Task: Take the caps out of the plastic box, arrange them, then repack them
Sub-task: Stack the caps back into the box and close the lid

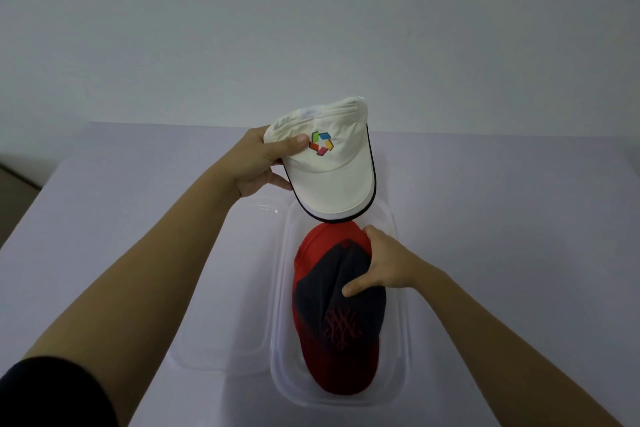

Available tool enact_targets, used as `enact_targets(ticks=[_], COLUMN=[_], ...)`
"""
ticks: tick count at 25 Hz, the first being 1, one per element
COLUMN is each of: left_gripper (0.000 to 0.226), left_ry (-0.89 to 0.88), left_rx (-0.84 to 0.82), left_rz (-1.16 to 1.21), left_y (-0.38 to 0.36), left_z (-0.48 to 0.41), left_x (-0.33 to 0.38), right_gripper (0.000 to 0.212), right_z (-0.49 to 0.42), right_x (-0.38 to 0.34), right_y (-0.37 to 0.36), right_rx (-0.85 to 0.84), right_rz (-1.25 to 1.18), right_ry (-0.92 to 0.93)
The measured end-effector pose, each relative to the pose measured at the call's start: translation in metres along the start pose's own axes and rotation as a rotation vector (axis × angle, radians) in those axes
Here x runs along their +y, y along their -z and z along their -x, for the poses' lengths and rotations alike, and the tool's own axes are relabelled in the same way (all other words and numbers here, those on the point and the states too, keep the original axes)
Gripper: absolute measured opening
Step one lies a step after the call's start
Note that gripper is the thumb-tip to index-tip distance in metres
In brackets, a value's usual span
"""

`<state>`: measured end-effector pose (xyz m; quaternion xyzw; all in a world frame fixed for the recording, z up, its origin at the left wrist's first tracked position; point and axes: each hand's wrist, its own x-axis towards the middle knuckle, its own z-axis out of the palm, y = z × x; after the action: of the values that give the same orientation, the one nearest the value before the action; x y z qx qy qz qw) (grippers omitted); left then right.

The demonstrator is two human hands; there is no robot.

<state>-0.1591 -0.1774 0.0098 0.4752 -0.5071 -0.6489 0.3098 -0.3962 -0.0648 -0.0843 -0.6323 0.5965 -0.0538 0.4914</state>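
Our left hand (258,163) pinches the white cap (332,163) above the plastic box (398,350). Our right hand (384,263) grips the red-and-navy cap (332,350) lying in the box.

Pale table (519,218), plain grey wall (311,10) behind it

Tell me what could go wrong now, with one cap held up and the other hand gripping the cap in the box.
1. The left hand pinches the white cap by one edge of its crown only; it might slip and drop.
2. The right hand grips the red and navy cap while nothing steadies the plastic box; lifting may drag the box along.
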Motion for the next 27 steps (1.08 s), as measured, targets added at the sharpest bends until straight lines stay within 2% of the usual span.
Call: enact_targets(ticks=[3,6,11,15,18,22,27], left_gripper=[0.03,0.024,0.015,0.02,0.023,0.029,0.024], left_ry=[-0.035,-0.141,-0.256,-0.153,-0.05,-0.024,0.108], left_rx=[0.034,0.081,0.04,-0.093,-0.169,-0.231,-0.325], left_rz=[0.049,0.039,-0.111,-0.234,-0.255,-0.3,-0.313], left_y=[-0.008,-0.017,-0.028,-0.035,-0.039,-0.042,-0.035], left_z=[0.0,0.001,0.002,0.006,0.009,0.013,0.015], left_x=[-0.001,-0.003,-0.022,-0.044,-0.054,-0.052,-0.04], right_gripper=[0.093,0.09,0.083,0.093,0.092,0.094,0.093], right_z=[0.006,0.018,0.038,0.048,0.054,0.062,0.068], right_x=[-0.003,-0.006,-0.016,-0.017,-0.018,-0.021,-0.023], right_y=[0.0,-0.002,-0.012,-0.017,-0.017,-0.018,-0.021], right_rx=[0.019,0.021,0.045,0.068,0.095,0.117,0.126], right_rz=[0.049,0.113,0.201,0.249,0.282,0.31,0.361], right_ry=[0.014,0.053,0.132,0.162,0.167,0.167,0.203])
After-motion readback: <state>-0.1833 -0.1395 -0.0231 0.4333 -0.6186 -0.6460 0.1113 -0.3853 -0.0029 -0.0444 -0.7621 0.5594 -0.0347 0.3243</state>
